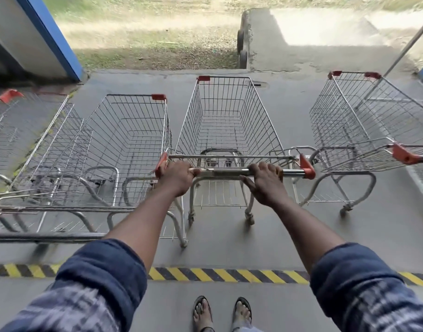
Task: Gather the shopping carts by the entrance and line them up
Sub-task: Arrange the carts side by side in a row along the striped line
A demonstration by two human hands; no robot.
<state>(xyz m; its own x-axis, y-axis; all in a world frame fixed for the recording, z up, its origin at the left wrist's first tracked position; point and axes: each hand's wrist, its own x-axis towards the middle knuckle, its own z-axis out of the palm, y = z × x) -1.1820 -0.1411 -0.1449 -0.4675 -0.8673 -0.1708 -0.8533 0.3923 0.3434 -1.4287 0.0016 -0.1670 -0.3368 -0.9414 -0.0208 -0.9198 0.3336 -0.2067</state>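
Now we hold the middle cart [226, 123] by its handle [229, 173], the chrome bar that runs across in front of us between two orange end caps. Our left hand [177, 178] is wrapped around the bar near its left cap, fingers curled over the top. Our right hand [265, 184] lies on the bar toward the right, fingers draped over it and the thumb spread out to the side, so it looks looser than the left. The cart stands on the grey concrete floor [229, 240] straight ahead of us, basket pointing away toward the grass [145, 37].

Just beside it on our left stands a second cart [114, 149], its basket side close against ours; we cannot tell whether the two touch. Farther left a third cart [18, 130] overlaps the second one, partly cut off by the edge of view. On our right a fourth cart [356, 123] stands apart from the middle one, angled a little away, with its orange handle cap reaching the right edge.

Both our arms are stretched forward, dark blue sleeves [102, 274] rolled up above the forearms. A yellow and black stripe [229, 275] crosses the floor between the carts and our feet [221, 313], which are in sandals. A blue-edged wall [50, 37] rises at upper left, and a concrete ramp [313, 39] leads off beyond the carts.
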